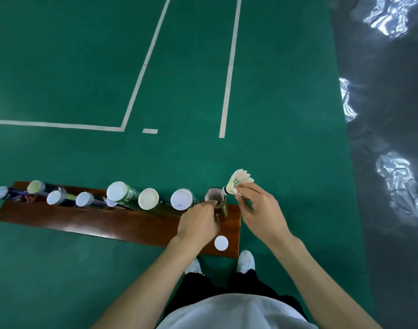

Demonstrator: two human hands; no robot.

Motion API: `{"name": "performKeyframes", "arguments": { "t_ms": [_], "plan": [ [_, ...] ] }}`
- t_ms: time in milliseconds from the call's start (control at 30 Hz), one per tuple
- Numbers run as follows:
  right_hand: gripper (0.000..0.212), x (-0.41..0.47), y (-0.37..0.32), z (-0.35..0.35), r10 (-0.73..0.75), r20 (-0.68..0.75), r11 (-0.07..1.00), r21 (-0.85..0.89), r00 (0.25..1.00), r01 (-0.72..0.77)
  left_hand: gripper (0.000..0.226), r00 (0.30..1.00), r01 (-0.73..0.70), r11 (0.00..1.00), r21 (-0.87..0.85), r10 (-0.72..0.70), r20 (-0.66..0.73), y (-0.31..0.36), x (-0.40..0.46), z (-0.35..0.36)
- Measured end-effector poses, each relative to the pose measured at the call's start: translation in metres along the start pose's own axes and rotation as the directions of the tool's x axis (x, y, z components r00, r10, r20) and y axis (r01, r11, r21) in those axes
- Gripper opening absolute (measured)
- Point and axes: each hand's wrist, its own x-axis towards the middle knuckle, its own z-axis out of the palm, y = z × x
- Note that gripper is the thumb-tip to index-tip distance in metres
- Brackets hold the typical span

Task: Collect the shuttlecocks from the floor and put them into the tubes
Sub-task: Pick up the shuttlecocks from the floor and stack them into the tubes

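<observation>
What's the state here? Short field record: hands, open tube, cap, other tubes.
left hand: grips the open tube near its rim
right hand: pinches a white shuttlecock, cork end toward the tube mouth, not yet inside
open tube: upright at right end of wooden board
loose cap: white, lying on the board near the person's feet
capped tubes: row to the left, caps on
floor: green court, no loose shuttlecocks in view

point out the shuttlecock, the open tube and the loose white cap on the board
shuttlecock point(239, 181): head view, on the white feather skirt above the right hand's fingers.
open tube point(214, 194): head view, on the dark open mouth, by the left hand.
loose white cap point(221, 243): head view, on the middle of its flat top.
</observation>
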Motion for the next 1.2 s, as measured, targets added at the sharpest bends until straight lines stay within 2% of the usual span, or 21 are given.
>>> {"name": "performKeyframes", "arguments": {
  "t_ms": [133,200,233,333,400,467,600,667,800,1000,1200],
  "plan": [
    [0.023,0.008,-0.009,0.02,-0.094,0.074,0.993,-0.063,0.993,0.099,0.044,0.993,0.094,0.992,-0.078,-0.099,-0.064,-0.016,-0.02,-0.016],
    [0.023,0.014,-0.008,0.033,-0.116,0.173,0.971,-0.185,0.978,0.148,0.044,0.984,0.139,0.981,-0.136,-0.152,-0.09,-0.024,-0.031,-0.021],
    [0.022,0.016,-0.007,0.041,-0.092,0.244,0.953,-0.261,0.965,0.157,0.044,0.98,0.158,0.974,-0.164,-0.175,-0.097,-0.027,-0.036,-0.022],
    [0.029,0.024,-0.002,0.061,0.119,0.4,0.901,-0.429,0.909,0.071,0.043,0.97,0.201,0.953,-0.226,-0.227,-0.091,-0.031,-0.046,-0.021],
    [0.033,0.027,0.0,0.072,0.174,0.425,0.88,-0.472,0.888,0.054,0.043,0.963,0.228,0.94,-0.254,-0.257,-0.087,-0.033,-0.051,-0.021],
    [0.028,0.028,0.002,0.078,0.227,0.447,0.859,-0.511,0.865,0.038,0.043,0.96,0.241,0.932,-0.272,-0.271,-0.078,-0.034,-0.053,-0.022],
    [0.009,0.025,0.008,0.084,0.287,0.444,0.837,-0.548,0.849,0.004,0.041,0.95,0.268,0.907,-0.325,-0.306,-0.071,-0.039,-0.055,-0.027],
    [0.005,0.023,0.011,0.086,0.297,0.435,0.818,-0.575,0.85,0.008,0.04,0.946,0.271,0.902,-0.336,-0.314,-0.079,-0.042,-0.055,-0.028],
    [0.015,0.02,0.014,0.095,0.331,0.407,0.785,-0.62,0.851,-0.009,0.037,0.947,0.267,0.899,-0.347,-0.312,-0.08,-0.043,-0.055,-0.032],
    [0.025,0.015,0.016,0.104,0.403,0.418,0.725,-0.689,0.814,-0.006,0.035,0.949,0.253,0.901,-0.351,-0.302,-0.09,-0.041,-0.056,-0.037],
    [0.017,0.016,0.022,0.099,0.331,0.387,0.792,-0.609,0.861,-0.031,0.033,0.946,0.262,0.89,-0.374,-0.313,-0.083,-0.035,-0.06,-0.039]
  ]
}}
